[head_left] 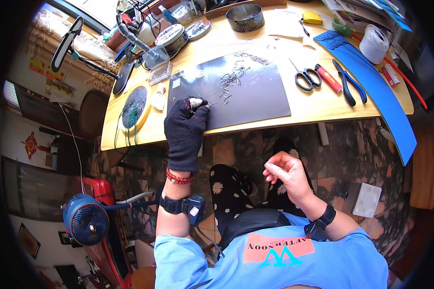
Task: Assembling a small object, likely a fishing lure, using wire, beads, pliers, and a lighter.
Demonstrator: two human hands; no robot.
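My left hand [185, 127], in a black knitted glove with bare or pale-covered fingertips, rests at the near left edge of a dark mat [265, 98]. Its thumb and forefinger pinch a small thin metal hook [213, 103], whose tip points right; the rest of it is hidden. Several similar small hooks [232, 79] lie in a loose pile on the mat. My right hand [287, 174], bare, is raised in front of my lap, off the table. Between its thumb and forefinger is the end of a fine dark thread [260, 158], only a short stretch of which shows.
Scissors [307, 80], a red lighter [328, 78] and blue-handled pliers [349, 83] lie right of the mat. Beyond them, a long blue strip [371, 86] overhangs the table edge. A yellow-rimmed round dish [142, 118] with green threads sits left. A round tin [245, 18] stands behind.
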